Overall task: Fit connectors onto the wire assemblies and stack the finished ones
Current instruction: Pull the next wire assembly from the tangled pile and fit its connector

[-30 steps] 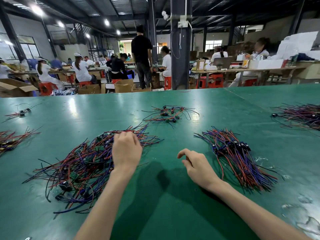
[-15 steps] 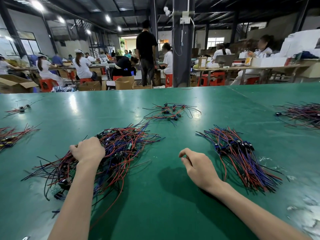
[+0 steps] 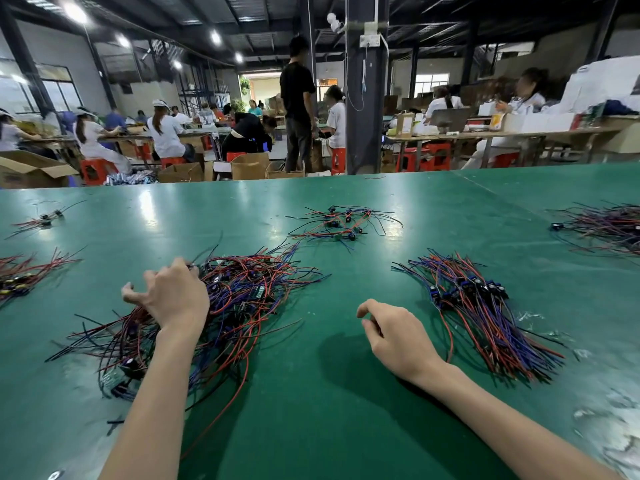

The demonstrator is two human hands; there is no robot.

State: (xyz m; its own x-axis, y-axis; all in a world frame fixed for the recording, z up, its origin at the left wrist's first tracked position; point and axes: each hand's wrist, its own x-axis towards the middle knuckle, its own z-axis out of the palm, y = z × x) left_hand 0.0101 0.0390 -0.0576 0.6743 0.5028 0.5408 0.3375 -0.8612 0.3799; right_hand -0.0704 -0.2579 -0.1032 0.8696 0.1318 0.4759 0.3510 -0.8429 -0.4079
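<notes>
A big tangled pile of red, blue and black wire assemblies (image 3: 249,296) lies on the green table (image 3: 311,410) at the left. My left hand (image 3: 173,296) sits on the pile's left part, its fingers curled into wires at the far edge and its thumb spread out to the left. To the right, a neater stack of wire assemblies with blue connectors (image 3: 485,317) lies fanned towards me. Between the two heaps, my right hand (image 3: 398,337) rests on the table, loosely curled and holding nothing.
A small loose group of assemblies (image 3: 343,223) lies farther back in the middle. More wire heaps lie at the far right (image 3: 606,226) and at the left edge (image 3: 20,275). Beyond the table stand a dark pillar (image 3: 367,98), seated workers and cardboard boxes.
My left hand swept left across the tangled pile, then came back right and farther away, dragging wires with it. The right hand has stayed where it was.
</notes>
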